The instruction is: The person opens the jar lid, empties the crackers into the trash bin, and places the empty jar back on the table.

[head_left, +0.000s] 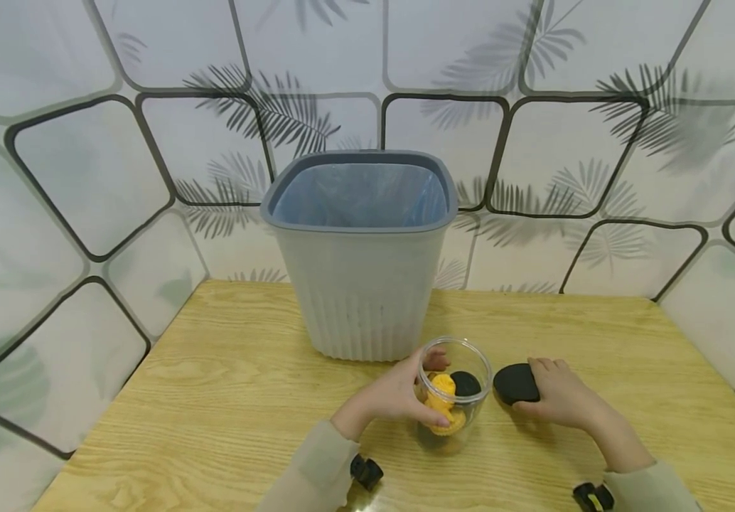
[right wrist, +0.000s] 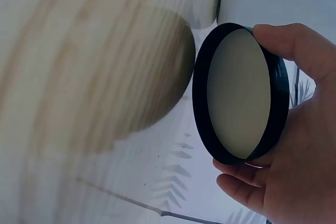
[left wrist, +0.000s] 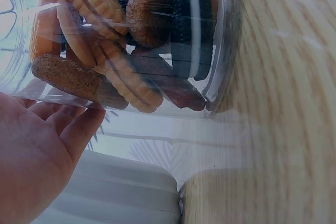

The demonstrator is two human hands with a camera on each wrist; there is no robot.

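A clear plastic jar (head_left: 454, 405) stands on the table with its top uncovered. My left hand (head_left: 399, 395) grips it from the left side, thumb in front and fingers behind. Through its wall in the left wrist view show several cookies (left wrist: 131, 85), among them a black sandwich cookie (left wrist: 191, 30) with white cream. Just right of the jar, my right hand (head_left: 562, 391) pinches a round black lid (head_left: 517, 385) by its edge, low over the table. The right wrist view shows the pale underside of this lid (right wrist: 239, 95), thumb on one edge and fingers on the other.
Behind the jar stands a tall light-grey trash bin (head_left: 361, 291) lined with a bluish bag (head_left: 361, 192). Patterned wall covering (head_left: 572, 156) closes off the back and both sides of the wooden table (head_left: 214, 398). Each wrist wears a small black device (head_left: 366, 471).
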